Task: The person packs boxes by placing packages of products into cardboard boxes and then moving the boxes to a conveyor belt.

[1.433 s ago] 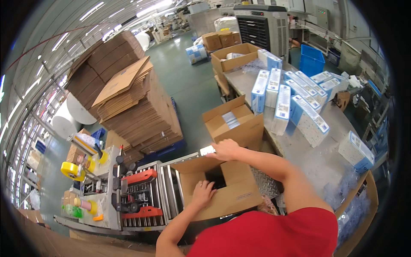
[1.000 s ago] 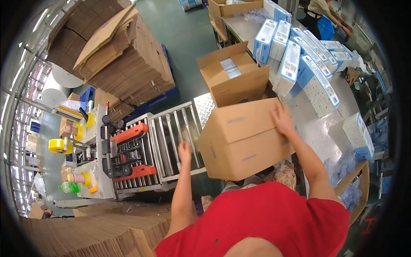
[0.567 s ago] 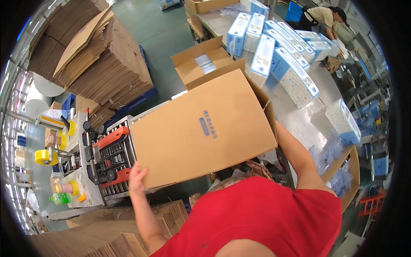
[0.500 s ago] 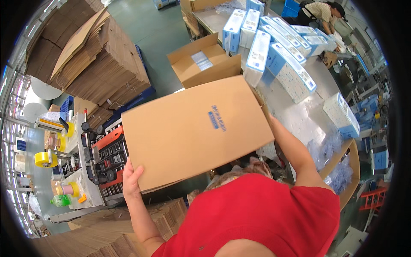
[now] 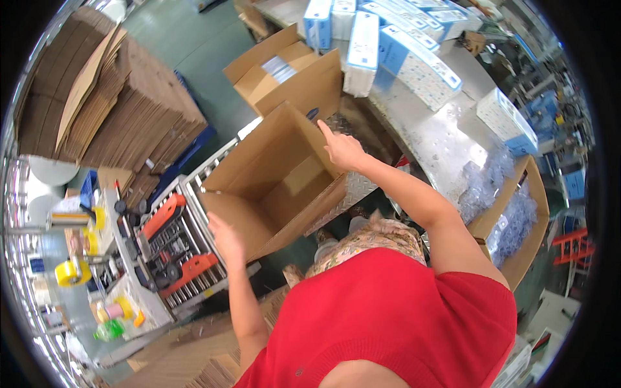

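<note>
While one open box [image 5: 275, 184] lies before me, my left hand [image 5: 226, 239] at 7 o'clock and right hand [image 5: 341, 150] at 2 o'clock spread empty fingers.

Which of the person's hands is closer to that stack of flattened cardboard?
Left. The left hand is at the open box's near side, toward the stack of flattened cardboard; the right hand is at the box's far flap.

A smooth green-grey workshop floor [image 5: 194, 52] is seen at the top, lit evenly. A tall stack of flattened brown cardboard sheets [image 5: 110, 103] is set on a blue pallet [image 5: 187, 145] at the left. A long grey metal counter [image 5: 440, 136] is placed at the right, and a roller conveyor with orange parts [image 5: 174, 246] is set lower left.
</note>
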Tool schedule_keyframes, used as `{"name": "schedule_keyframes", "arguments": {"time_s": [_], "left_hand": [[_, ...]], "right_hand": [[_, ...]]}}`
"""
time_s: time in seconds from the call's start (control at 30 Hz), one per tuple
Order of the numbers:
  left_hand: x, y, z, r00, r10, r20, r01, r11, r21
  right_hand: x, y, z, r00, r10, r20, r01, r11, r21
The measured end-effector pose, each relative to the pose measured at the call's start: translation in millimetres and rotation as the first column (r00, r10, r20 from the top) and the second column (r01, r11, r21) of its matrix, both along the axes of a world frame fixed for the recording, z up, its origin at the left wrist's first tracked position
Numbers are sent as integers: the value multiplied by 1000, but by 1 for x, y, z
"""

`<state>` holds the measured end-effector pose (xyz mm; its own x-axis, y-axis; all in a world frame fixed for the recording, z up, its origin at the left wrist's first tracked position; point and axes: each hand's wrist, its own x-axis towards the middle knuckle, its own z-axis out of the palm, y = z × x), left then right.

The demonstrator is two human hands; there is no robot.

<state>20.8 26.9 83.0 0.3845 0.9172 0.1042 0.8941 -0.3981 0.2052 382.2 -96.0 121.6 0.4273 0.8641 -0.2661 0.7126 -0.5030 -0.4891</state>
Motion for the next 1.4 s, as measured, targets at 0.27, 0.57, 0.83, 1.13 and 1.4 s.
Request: {"name": "schedule_keyframes", "arguments": {"time_s": [0.27, 0.57, 0.83, 1.13, 1.4], "left_hand": [[-98, 21, -126, 826, 315, 466, 2, 826, -563], [-83, 12, -78, 914, -348, -207, 113, 711, -694], [353, 14, 138, 745, -579, 331, 537, 815, 217], [618, 6, 74, 944, -322, -67, 292, 915, -277], [556, 44, 144, 735, 217, 642, 632, 124, -765]], "right_hand": [[123, -81, -165, 979, -44, -200, 83, 978, 192], [187, -116, -40, 992, 123, 31, -110, 958, -265], [340, -96, 46, 817, -418, 398, 440, 897, 38], [332, -137, 38, 903, -267, 336, 294, 955, -31], [335, -200, 25, 848, -408, 339, 421, 906, 36]]}}
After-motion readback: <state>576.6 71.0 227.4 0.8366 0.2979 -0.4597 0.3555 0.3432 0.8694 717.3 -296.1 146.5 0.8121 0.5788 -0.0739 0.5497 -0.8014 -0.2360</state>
